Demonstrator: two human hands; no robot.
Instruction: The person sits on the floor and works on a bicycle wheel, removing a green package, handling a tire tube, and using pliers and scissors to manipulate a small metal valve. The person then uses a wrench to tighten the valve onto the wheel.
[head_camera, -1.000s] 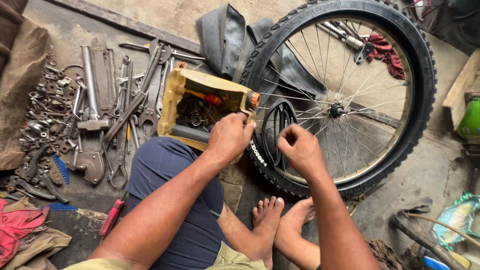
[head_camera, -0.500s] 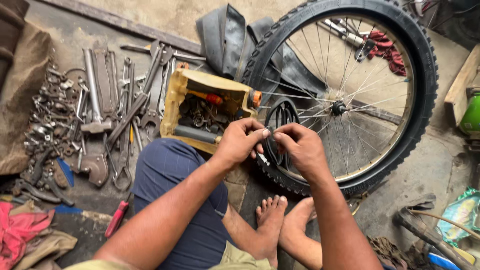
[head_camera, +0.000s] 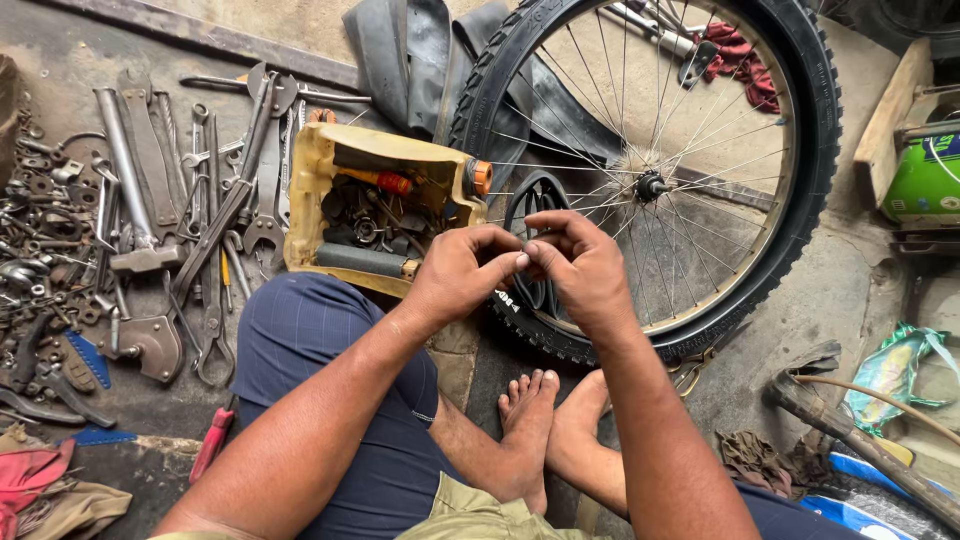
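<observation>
Soft, even daylight, fairly bright; only faint shadows under the tools (head_camera: 190, 230) and wheel (head_camera: 650, 180). Sharp throughout, no glare, slight wide-angle stretching at the edges.

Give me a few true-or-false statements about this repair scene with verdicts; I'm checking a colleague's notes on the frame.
1. Both hands meet in front of the bicycle wheel, fingertips together. True: the left hand and right hand touch at the fingertips.
2. The yellow box is empty. False: it holds small metal parts and an orange-handled tool.
3. Wrenches and pliers lie on the floor to the person's left. True.
4. The person wears shoes. False: both feet are bare.
5. The wheel has no tyre. False: a knobbly black tyre sits around the rim.
</observation>
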